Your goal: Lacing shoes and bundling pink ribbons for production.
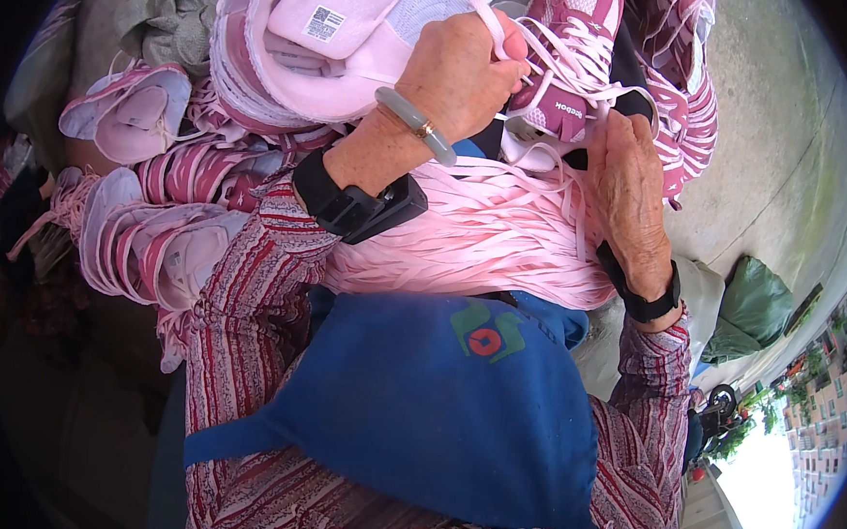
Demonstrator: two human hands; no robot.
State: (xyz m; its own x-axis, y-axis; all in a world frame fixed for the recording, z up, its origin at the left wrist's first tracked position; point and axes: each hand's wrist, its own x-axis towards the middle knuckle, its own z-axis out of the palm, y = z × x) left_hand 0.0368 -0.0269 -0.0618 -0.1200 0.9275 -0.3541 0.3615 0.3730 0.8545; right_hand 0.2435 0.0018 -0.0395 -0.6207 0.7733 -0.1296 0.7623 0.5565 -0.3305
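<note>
A dark pink and white shoe upper (571,41) lies ahead of me, with a pale pink shoelace (564,67) running through its eyelets. My left hand (464,73) is closed at the upper's left side, pinching a length of this lace that loops up above the fingers. Close to the upper's near right edge is my right hand (630,185), its fingers curled in around a loop of lace; the fingertips are partly hidden. Below both hands, a thick bundle of loose pink laces (483,234) spreads across my lap.
Stacked pale pink shoe uppers (247,50) stand beyond my left forearm. More uppers (167,249) are piled at the left, and striped ones (690,116) at the far right. A blue apron (435,401) covers my front. A green bag (752,309) sits on the concrete floor (780,141).
</note>
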